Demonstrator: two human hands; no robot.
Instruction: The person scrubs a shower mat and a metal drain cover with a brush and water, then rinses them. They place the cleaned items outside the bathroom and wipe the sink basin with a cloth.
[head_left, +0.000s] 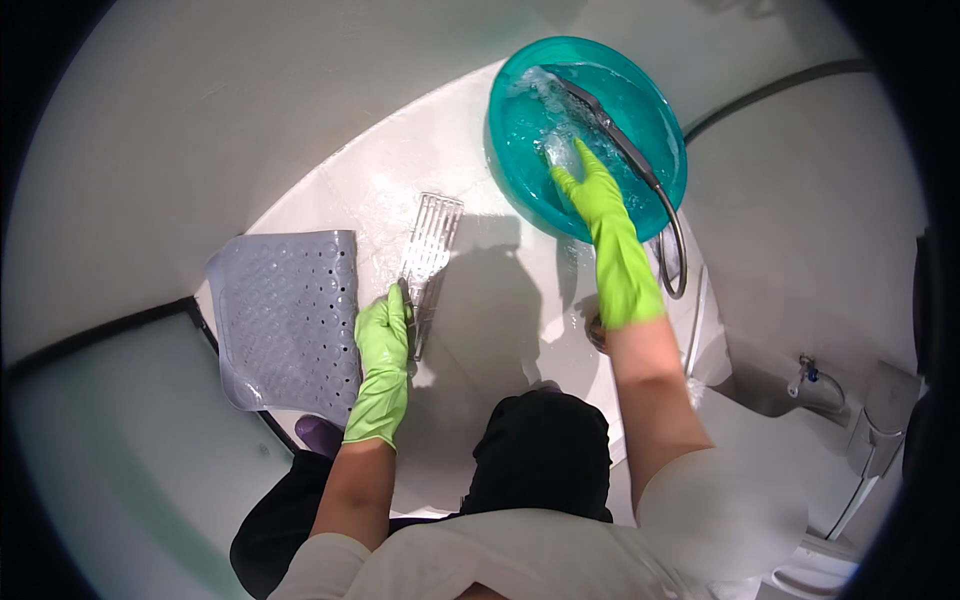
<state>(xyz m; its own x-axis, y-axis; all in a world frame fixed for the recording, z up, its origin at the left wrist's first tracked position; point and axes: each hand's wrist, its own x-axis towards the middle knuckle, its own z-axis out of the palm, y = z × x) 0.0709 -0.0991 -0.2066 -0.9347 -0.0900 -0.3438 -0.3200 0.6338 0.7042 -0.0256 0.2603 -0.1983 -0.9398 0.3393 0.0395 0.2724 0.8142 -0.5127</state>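
Note:
My left hand (381, 334), in a light green rubber glove, grips the side of a shiny metal wire rack (431, 247). The rack is held tilted over the pale wet floor. My right hand (596, 187), gloved the same way, reaches into a round teal plastic basin (501, 161) of water. Its thumb and forefinger are spread at the water. A whitish patch (559, 152) lies by these fingertips; whether it is foam or an object I cannot tell. Beyond the hand, a dark shower head (585, 97) rests in the basin, its head end amid churning water.
A grey translucent bath mat with suction cups (285, 322) lies left of the rack. The shower hose (677, 262) loops over the basin's near right rim. Frosted panels (135, 457) stand at left; a wall valve (806, 371) and toilet (814, 577) are at right.

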